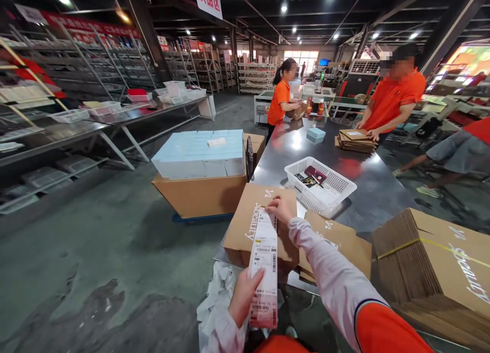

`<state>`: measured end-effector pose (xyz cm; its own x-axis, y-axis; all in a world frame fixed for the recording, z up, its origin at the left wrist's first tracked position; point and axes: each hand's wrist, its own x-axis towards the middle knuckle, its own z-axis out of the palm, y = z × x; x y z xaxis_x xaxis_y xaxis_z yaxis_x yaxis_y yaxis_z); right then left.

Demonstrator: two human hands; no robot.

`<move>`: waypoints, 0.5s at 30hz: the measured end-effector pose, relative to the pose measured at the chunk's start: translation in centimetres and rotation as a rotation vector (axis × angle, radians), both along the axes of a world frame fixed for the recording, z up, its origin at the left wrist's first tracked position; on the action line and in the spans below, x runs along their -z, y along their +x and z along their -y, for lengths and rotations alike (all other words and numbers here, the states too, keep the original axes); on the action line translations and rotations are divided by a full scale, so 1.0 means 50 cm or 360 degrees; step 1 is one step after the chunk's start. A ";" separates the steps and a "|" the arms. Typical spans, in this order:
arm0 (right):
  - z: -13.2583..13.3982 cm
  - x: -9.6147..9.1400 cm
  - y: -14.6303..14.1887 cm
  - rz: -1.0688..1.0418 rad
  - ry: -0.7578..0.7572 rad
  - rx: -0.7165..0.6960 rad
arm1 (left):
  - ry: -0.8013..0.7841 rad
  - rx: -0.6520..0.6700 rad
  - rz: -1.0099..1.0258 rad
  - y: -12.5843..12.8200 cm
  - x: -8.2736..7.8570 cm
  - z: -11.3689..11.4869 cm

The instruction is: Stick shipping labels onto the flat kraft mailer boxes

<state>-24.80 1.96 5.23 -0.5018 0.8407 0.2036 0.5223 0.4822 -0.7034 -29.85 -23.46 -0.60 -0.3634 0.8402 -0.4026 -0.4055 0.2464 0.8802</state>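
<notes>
A long strip of printed shipping labels (264, 256) runs from over a closed cardboard box (239, 215) down towards my body. My left hand (245, 294) is closed on the lower part of the strip, thumb on top. At the strip's far end, my right hand (281, 209) is closed in a pinch just above the box top, by the white "beauty" lettering. Whether that end touches the box I cannot tell. Crumpled white backing paper (218, 299) hangs near my left forearm at the table edge.
Beyond the box, a white basket (346, 192) holds cards and papers on the metal table (275, 156). Flat cartons (337, 230) and a strapped carton bundle (406, 261) lie to the right. Light-blue boxes (199, 143) fill a large carton at left. Two co-workers (281, 100) handle packages farther along.
</notes>
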 end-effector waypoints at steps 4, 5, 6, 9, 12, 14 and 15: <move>-0.022 0.021 -0.031 0.0439 0.0250 -0.0013 | -0.0206 -0.0037 0.0148 0.019 0.075 0.108; -0.011 0.025 -0.034 0.0553 0.0356 -0.0126 | -0.0228 -0.0050 0.0200 0.017 0.081 0.131; 0.008 0.029 -0.033 0.0652 0.0457 -0.0281 | -0.0243 -0.0072 0.0224 0.011 0.076 0.147; 0.098 0.040 -0.003 0.0756 0.0606 -0.0771 | -0.0205 -0.0202 0.0118 -0.034 0.012 0.139; 0.201 0.053 0.073 0.0460 0.0598 -0.1329 | 0.0001 -0.0339 -0.0056 -0.096 -0.087 0.045; 0.240 0.063 0.131 0.0160 0.0481 -0.1545 | 0.0029 -0.0438 -0.0276 -0.129 -0.139 -0.041; 0.247 0.069 0.155 0.0040 0.0387 -0.1385 | 0.0029 -0.0438 -0.0419 -0.143 -0.157 -0.083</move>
<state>-17.04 -10.39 1.78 -0.9469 0.0971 0.3066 -0.0827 0.8477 -0.5239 -36.99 -19.30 7.25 -0.6653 0.7029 -0.2514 -0.2138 0.1433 0.9663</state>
